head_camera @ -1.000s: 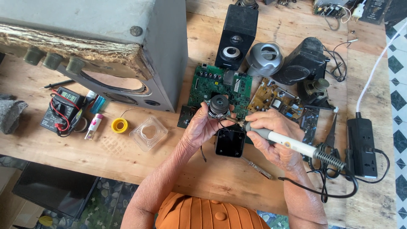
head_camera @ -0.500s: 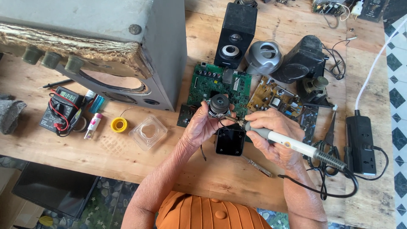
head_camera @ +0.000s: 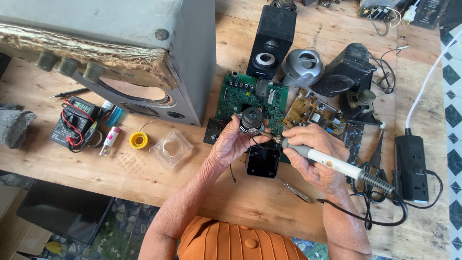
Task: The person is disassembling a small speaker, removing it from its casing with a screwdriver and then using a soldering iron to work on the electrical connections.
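Clear square plastic case [head_camera: 171, 149] sat near the bench's front edge, yellow solder spool [head_camera: 138, 140] just left of it, with a small white-and-pink tube [head_camera: 109, 141] further left. Nothing really moved since half a second back. Left hand [head_camera: 231, 144] stayed clamped round the little round speaker driver [head_camera: 251, 119] above the black box [head_camera: 263, 162]; right hand [head_camera: 313, 149] gripped the white soldering iron [head_camera: 332, 165], tip at the driver.

Electronics repair workshop: circuit boards [head_camera: 251, 98], multimeter [head_camera: 74, 123], speakers [head_camera: 269, 41].

Head camera, steeply down, near workbench [head_camera: 144, 173]
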